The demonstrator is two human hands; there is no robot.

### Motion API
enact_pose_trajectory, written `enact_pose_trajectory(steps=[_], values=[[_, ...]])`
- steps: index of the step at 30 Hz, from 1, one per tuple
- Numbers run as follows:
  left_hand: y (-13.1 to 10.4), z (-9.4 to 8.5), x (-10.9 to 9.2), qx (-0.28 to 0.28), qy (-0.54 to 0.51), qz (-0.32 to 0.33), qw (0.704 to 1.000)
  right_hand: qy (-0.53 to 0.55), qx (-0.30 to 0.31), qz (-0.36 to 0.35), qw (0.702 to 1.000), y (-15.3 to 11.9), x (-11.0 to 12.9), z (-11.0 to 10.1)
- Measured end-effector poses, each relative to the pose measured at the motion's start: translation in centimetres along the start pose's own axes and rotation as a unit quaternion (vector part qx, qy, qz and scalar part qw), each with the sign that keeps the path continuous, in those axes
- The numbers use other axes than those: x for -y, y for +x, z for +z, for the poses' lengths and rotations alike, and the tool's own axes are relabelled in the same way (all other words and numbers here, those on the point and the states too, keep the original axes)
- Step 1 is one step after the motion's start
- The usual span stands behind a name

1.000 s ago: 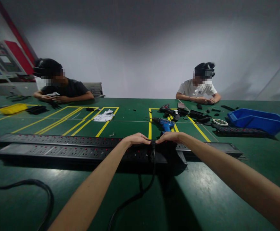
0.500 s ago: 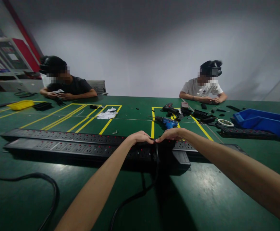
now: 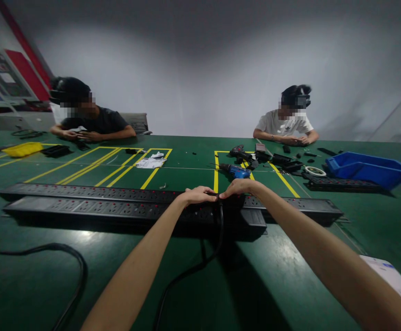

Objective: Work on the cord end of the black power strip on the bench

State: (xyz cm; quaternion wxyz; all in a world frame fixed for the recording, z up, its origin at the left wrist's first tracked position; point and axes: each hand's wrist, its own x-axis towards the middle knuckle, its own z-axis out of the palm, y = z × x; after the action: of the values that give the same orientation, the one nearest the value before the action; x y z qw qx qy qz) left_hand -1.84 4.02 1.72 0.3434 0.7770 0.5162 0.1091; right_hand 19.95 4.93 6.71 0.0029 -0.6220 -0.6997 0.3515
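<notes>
Both left hand and right hand pinch a plug, its cord running nearward.

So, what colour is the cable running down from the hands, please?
The cable is black, in the head view.

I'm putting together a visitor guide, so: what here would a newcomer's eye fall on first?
Probably the left hand and right hand, together at centre, holding one end of a black cable over long black power strips. Just beyond lies a blue drill; a blue bin sits far right.
</notes>
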Motion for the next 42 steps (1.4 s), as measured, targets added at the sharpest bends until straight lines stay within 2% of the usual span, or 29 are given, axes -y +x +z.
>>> enact_pose_trajectory(steps=[2,3,7,9,11,14,19,31,42], values=[[-0.5,0.1,0.0,-0.003,0.05,0.007,0.999,0.001,-0.036,-0.026,0.999,-1.0,-0.1,0.9],[-0.7,0.3,0.0,-0.008,0.071,0.008,0.997,0.0,-0.073,-0.035,0.997,-1.6,-0.1,1.6],[-1.3,1.0,0.2,-0.038,0.106,0.018,0.993,-0.021,-0.278,-0.01,0.96,-3.1,-0.4,4.7],[-1.7,1.5,0.1,-0.063,0.107,0.022,0.992,-0.044,-0.333,0.016,0.942,-3.3,-1.0,6.1],[-2.3,2.0,0.1,-0.101,0.103,0.036,0.989,-0.097,-0.356,0.04,0.929,-3.4,-1.9,7.0],[-3.0,2.5,-0.2,-0.143,0.095,0.072,0.982,-0.153,-0.34,0.064,0.926,-3.2,-2.8,7.6],[-3.8,2.8,-0.9,-0.155,0.113,0.087,0.977,-0.194,-0.327,0.049,0.924,-3.0,-3.1,7.8],[-4.1,3.6,-1.5,-0.179,0.183,0.115,0.96,-0.203,-0.319,-0.019,0.926,-3.0,-3.2,8.0],[-4.6,4.0,-2.0,-0.197,0.22,0.124,0.947,-0.2,-0.314,-0.02,0.928,-3.1,-3.2,8.0]])
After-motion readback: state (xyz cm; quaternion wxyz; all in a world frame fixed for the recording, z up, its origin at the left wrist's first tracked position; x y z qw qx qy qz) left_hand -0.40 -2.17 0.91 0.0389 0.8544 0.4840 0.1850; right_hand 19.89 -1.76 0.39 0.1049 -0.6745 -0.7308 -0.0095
